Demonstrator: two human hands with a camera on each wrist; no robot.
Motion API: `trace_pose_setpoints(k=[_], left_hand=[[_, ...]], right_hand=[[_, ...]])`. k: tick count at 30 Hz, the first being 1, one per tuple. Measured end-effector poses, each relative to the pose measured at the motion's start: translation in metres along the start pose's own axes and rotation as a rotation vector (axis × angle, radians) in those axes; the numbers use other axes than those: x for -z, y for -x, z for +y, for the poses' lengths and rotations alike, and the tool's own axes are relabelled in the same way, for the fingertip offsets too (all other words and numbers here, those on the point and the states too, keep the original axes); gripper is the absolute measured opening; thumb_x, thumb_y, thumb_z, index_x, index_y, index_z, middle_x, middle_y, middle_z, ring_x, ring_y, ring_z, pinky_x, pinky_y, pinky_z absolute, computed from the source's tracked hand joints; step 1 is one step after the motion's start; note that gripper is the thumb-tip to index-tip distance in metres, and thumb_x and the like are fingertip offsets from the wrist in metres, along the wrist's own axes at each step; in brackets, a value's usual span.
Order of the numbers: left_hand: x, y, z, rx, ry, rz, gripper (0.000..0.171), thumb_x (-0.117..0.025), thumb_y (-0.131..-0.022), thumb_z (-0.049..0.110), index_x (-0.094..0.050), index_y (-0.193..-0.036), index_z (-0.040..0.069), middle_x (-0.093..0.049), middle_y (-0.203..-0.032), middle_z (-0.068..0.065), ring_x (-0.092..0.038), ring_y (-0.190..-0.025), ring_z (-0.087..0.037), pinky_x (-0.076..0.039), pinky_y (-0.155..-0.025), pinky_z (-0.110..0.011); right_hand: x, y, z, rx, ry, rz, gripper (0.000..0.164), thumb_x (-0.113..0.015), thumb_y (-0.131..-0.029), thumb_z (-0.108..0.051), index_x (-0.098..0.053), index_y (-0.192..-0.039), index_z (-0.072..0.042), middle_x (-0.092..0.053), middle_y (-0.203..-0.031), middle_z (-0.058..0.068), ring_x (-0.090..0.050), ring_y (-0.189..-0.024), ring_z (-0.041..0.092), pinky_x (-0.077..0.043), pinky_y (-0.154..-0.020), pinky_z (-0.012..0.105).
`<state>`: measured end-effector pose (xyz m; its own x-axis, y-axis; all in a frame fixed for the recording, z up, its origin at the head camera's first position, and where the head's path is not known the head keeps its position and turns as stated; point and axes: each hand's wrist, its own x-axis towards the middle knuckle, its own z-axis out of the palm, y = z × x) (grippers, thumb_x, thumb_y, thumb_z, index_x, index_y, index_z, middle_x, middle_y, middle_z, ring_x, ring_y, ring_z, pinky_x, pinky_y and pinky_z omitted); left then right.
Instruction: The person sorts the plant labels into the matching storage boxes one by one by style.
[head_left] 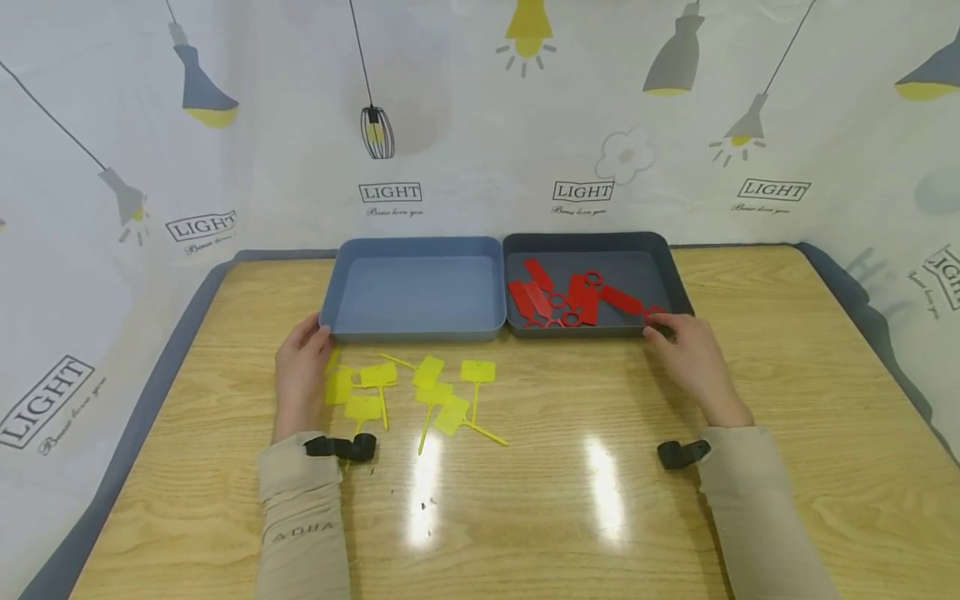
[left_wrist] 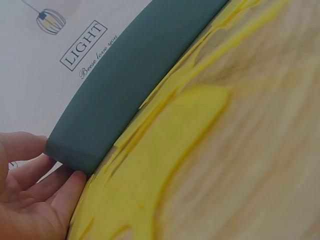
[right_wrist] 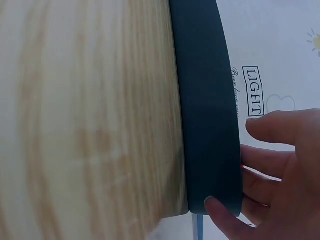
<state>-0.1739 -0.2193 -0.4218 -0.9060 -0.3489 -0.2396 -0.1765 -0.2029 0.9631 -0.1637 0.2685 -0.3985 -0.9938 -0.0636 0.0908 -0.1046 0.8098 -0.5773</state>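
My left hand [head_left: 300,367] grips the front left corner of the blue tray [head_left: 416,335], also seen edge-on as a dark wall [left_wrist: 115,90] in the left wrist view. Beside it on the wood lie several yellow plant labels [head_left: 478,372], some overlapping. At the front right corner of the dark tray [head_left: 585,332] is my right hand [head_left: 693,358]. Its fingers reach over the rim and one rests on the outer wall [right_wrist: 210,110], while the thumb stands apart. Several red ring-ended tags [head_left: 621,300] lie in the dark tray, one ring right by my right fingertips.
Both trays stand side by side at the back of the wooden table [head_left: 540,517], in front of a printed curtain [head_left: 480,125]. Small dark specks [head_left: 426,505] lie near the middle of the table.
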Motion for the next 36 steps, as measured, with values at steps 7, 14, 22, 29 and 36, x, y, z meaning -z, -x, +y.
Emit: trace_pose_setpoints(k=[7,14,22,29,36], left_hand=[[-0.0002,0.0011,0.0008,0.001,-0.006,-0.008,0.045,-0.050,-0.092,0.017,-0.040,-0.134,0.009,-0.035,-0.138,-0.010,-0.036,-0.124,-0.015,-0.033,-0.100,-0.025],[-0.0001,0.0024,0.0016,0.004,-0.005,-0.012,0.045,-0.050,-0.092,0.018,-0.040,-0.134,0.009,-0.035,-0.138,-0.009,-0.035,-0.124,-0.015,-0.032,-0.100,-0.025],[-0.0008,0.0056,0.0043,-0.009,-0.012,-0.013,0.045,-0.050,-0.092,0.015,-0.039,-0.135,0.007,-0.035,-0.138,-0.010,-0.036,-0.124,-0.015,-0.033,-0.099,-0.024],[-0.0019,0.0077,0.0077,-0.005,-0.002,-0.023,0.045,-0.048,-0.093,0.014,-0.037,-0.136,0.007,-0.033,-0.140,-0.011,-0.034,-0.125,-0.016,-0.032,-0.100,-0.025],[-0.0008,0.0047,0.0041,0.001,-0.014,-0.020,0.045,-0.049,-0.092,0.017,-0.038,-0.135,0.008,-0.033,-0.139,-0.010,-0.035,-0.125,-0.015,-0.032,-0.100,-0.025]], right_hand=[[0.0000,-0.0001,0.0012,0.018,0.018,-0.041,0.038,-0.048,-0.093,-0.025,-0.055,-0.118,0.003,-0.051,-0.118,0.025,-0.039,-0.108,0.041,-0.029,-0.091,0.055],[0.0004,-0.0010,0.0022,0.013,0.027,-0.060,0.041,-0.049,-0.092,-0.027,-0.053,-0.120,0.003,-0.049,-0.119,0.025,-0.038,-0.108,0.041,-0.029,-0.091,0.054],[0.0000,-0.0025,0.0024,0.041,0.025,-0.076,0.038,-0.051,-0.091,-0.025,-0.054,-0.120,0.001,-0.051,-0.118,0.024,-0.039,-0.109,0.039,-0.026,-0.094,0.052],[-0.0006,-0.0025,0.0042,0.040,0.009,-0.073,0.040,-0.049,-0.092,-0.027,-0.054,-0.120,0.001,-0.050,-0.120,0.024,-0.036,-0.112,0.042,-0.026,-0.094,0.055],[0.0015,-0.0004,0.0031,-0.003,-0.063,-0.057,0.038,-0.045,-0.094,-0.028,-0.054,-0.121,-0.002,-0.049,-0.121,0.021,-0.040,-0.111,0.040,-0.033,-0.088,0.056]])
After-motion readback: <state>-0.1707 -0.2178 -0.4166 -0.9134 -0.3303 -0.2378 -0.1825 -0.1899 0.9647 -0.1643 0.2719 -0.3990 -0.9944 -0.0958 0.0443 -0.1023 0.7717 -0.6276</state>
